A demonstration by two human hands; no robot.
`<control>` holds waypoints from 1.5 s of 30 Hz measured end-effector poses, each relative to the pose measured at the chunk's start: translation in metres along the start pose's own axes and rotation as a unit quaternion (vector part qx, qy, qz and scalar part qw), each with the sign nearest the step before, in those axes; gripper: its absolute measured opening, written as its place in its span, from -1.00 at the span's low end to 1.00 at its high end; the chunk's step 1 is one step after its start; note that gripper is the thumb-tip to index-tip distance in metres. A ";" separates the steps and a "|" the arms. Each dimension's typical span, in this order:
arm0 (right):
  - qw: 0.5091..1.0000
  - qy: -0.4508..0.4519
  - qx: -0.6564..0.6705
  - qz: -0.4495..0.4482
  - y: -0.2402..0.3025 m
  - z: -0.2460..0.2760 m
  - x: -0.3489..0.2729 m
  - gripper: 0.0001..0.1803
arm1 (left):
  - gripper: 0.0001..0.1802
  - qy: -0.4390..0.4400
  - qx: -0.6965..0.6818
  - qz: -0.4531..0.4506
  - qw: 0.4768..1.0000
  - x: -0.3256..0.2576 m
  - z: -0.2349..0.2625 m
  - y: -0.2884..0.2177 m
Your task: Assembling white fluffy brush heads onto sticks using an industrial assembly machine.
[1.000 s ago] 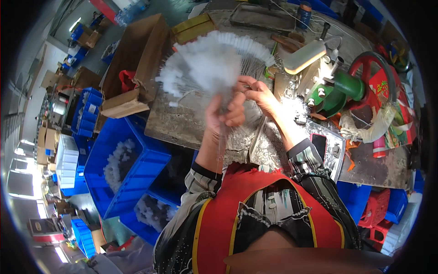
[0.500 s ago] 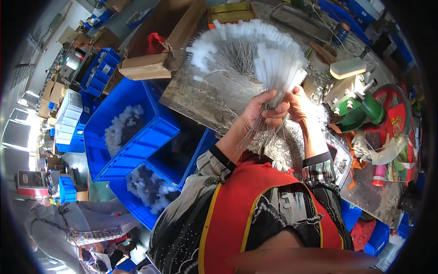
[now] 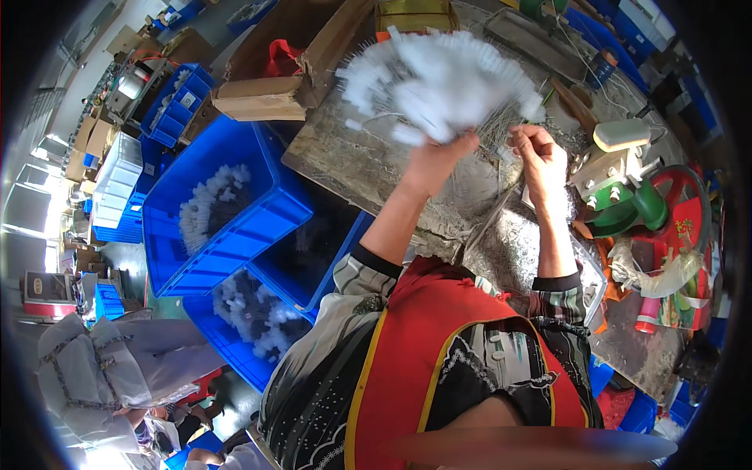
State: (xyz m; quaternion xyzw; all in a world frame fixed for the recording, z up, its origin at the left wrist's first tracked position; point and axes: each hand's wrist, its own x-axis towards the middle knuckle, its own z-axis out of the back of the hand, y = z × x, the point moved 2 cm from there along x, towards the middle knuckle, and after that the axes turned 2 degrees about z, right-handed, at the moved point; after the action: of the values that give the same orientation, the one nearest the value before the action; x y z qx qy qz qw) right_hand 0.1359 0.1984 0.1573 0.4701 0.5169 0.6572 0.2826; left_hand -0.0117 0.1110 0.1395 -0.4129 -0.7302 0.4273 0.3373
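Observation:
My left hand point(image 3: 439, 163) is closed round a bundle of thin wire brushes point(image 3: 427, 102) with white bristle heads. The bundle leans to the left and its heads are smeared by motion. Behind and beneath it, a fanned pile of the same brushes point(image 3: 523, 84) lies on the worn bench point(image 3: 345, 157). To the right of the bundle, my right hand point(image 3: 540, 157) is raised, apart from the left. Its thumb and fingertips are pinched together close to the wire stems. Whatever they pinch, if anything, is too small to make out.
Blue crates point(image 3: 235, 262) with white brushes stand left of the bench. A cardboard box point(image 3: 262, 106) holding red cloth sits at the far left corner. At the right are a green hand-cranked machine point(image 3: 646, 205) with a red wheel and a pink tube point(image 3: 648, 313). Another person point(image 3: 125, 360) is at lower left.
Both hands were together at the wire stems of an upright bundle. Now they are apart: the left has turned and tilted the bundle leftward, the right has moved off to the right.

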 end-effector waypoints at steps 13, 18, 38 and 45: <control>0.956 0.022 -0.045 0.290 0.101 -0.007 -0.007 -0.60 | -0.61 0.116 0.287 -0.238 0.920 -0.013 -0.011 0.034; 0.927 0.092 -0.314 0.184 0.060 -0.015 -0.023 -0.64 | -0.62 0.021 0.238 -0.182 0.954 -0.010 0.008 0.099; 0.913 0.031 -0.286 0.290 0.085 -0.004 -0.022 -0.56 | -0.68 -0.034 0.209 -0.236 0.948 -0.010 0.009 0.089; 0.963 -0.005 -0.236 0.130 0.036 -0.003 -0.012 -0.58 | -0.86 -0.046 0.172 -0.039 0.983 -0.009 0.033 0.119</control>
State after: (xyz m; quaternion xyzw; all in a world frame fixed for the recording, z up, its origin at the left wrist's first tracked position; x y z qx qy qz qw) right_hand 0.1418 0.1757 0.1869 0.4565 0.2803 0.7894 0.3000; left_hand 0.0021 0.1262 0.0173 -0.2998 -0.6758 0.5515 0.3862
